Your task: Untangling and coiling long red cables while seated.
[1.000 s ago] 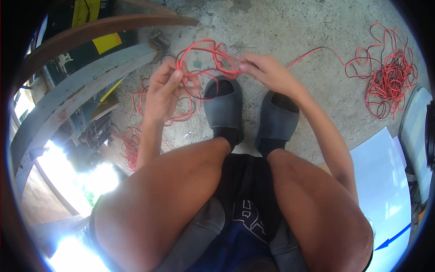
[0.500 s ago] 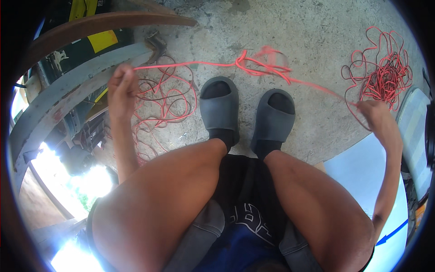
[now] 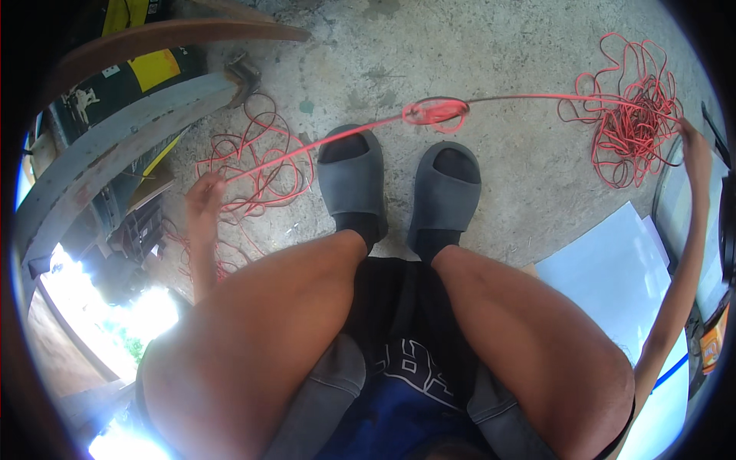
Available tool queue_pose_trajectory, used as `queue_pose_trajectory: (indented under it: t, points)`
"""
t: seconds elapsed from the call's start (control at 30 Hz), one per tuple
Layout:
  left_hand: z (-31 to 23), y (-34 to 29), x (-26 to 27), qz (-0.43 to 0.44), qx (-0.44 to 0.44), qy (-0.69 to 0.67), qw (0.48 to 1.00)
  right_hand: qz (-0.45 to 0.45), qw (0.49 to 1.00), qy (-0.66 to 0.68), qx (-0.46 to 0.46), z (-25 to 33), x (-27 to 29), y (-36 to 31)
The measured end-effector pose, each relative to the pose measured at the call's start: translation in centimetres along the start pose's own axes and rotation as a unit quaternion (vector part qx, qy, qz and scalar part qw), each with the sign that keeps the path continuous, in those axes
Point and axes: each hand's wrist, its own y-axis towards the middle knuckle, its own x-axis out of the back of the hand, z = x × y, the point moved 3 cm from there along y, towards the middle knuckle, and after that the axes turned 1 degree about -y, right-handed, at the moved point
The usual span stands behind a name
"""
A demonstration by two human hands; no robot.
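Stretching a red wire (image 3: 322,142) across your front, you pinch one end in your left hand (image 3: 204,201) and the other in your right hand (image 3: 694,146), fingers closed on it at both ends. The wire runs side to side above your sandals (image 3: 399,192), with a small knot of loops (image 3: 435,112) nearer your right hand. Loose tangles lie on the floor (image 3: 506,54) beside each hand.

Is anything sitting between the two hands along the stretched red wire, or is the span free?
One thing interrupts the red wire between the left hand and the right hand: a small tangled knot of the same wire, hanging mid-span above the grey slippers. Otherwise the span runs free in the air; nothing else visibly crosses it.
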Motion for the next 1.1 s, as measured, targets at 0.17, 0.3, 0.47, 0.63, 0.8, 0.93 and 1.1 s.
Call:
queue_pose_trajectory:
  t: [0.17,0.3,0.47,0.63,0.8,0.93,1.1]
  points:
    - [2.0,3.7,-6.6,-0.065,-0.249,0.468,0.845,0.130,0.977,-0.109,0.126,16.2,-5.6,0.2]
    - [-3.5,3.9,-14.9,-0.046,-0.342,0.397,0.850,-0.070,0.938,0.188,0.284,29.4,-2.9,-2.4]
    - [-4.9,6.0,-22.4,0.084,-0.396,0.345,0.847,-0.091,0.882,0.364,0.286,41.6,-3.8,-4.9]
    - [-4.6,6.4,-28.0,0.175,-0.381,0.328,0.847,-0.068,0.871,0.406,0.268,42.8,-4.3,-4.9]
    - [-3.1,7.1,-27.4,0.226,-0.143,0.098,0.959,0.156,0.709,0.683,0.084,42.3,-4.1,-4.6]
    - [-4.8,6.5,-27.3,0.235,-0.004,-0.154,0.960,0.225,0.413,0.880,-0.065,41.2,-4.1,-5.5]
    - [-7.3,6.2,-25.7,0.138,0.006,-0.235,0.962,0.154,0.198,0.962,-0.105,40.7,-1.7,-6.2]
